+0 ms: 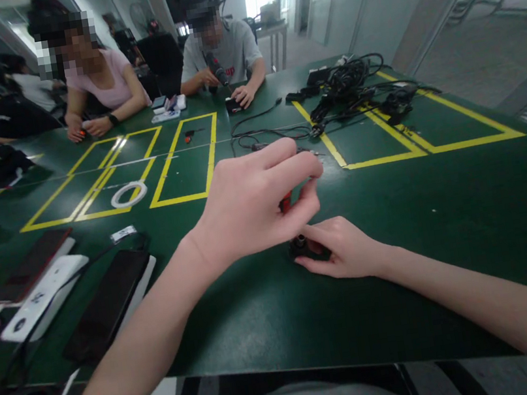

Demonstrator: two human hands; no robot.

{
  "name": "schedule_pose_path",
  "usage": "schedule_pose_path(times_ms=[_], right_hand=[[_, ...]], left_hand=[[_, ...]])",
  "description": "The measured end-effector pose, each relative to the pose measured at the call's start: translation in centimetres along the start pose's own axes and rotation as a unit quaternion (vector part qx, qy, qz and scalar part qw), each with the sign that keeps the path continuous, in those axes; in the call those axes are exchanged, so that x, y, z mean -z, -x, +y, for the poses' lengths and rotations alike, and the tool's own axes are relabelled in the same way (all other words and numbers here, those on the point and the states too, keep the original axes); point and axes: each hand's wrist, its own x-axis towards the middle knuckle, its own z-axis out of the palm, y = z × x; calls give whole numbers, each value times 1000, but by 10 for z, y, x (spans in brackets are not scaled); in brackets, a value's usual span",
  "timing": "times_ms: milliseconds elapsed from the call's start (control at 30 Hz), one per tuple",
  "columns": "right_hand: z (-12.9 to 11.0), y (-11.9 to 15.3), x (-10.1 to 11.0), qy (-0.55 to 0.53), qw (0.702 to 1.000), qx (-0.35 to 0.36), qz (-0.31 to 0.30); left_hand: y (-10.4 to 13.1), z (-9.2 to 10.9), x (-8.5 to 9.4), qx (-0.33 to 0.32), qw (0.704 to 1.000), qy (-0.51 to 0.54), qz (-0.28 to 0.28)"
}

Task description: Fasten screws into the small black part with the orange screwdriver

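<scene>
Worktop [473, 209] open right of centre, above the right hand's [348, 251] forearm; also lower centre, between forearms. Centre taken: left hand [264, 201] sits just above the right. Lower left tight: black phone [108, 303], white box [44, 299]. Cable pile [345, 83] blocks upper right; white ring [116, 198] left of centre.

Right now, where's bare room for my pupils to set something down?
Bare table shows right of the right hand, up to the yellow tape, and between the arms, down to the near edge. It is crowded left of the left arm, with dark slabs and a white case, and back right, under piled cables.
</scene>
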Motion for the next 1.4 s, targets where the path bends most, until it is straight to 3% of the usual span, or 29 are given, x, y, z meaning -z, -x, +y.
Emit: schedule_pose_path(times_ms=[133,267,433,633,867,1100,1267,1400], right_hand=[[0,-1,1,0,1000,6,-2],[1,-1,1,5,1000,-5,-20],[2,-1,1,8,1000,-12,-24],[3,-1,0,18,999,-9,-26],[3,1,0,26,999,-25,-36],[0,1,-1,41,998,-34,-35],[-7,2,-3,18,998,-47,-34],[-10,0,-2,-5,998,-45,-53]], left_hand=[[1,1,2,-41,998,-41,-4],[0,7,10,-17,998,-52,-42],[-11,19,24,29,986,-104,-130],[-35,28,31,14,960,-103,-259],[-49,35,22,-9,948,-153,-280],[-50,28,23,-147,938,-143,-280],[-44,15,17,-208,935,-151,-244],[-32,1,25,-255,939,-101,-210]])
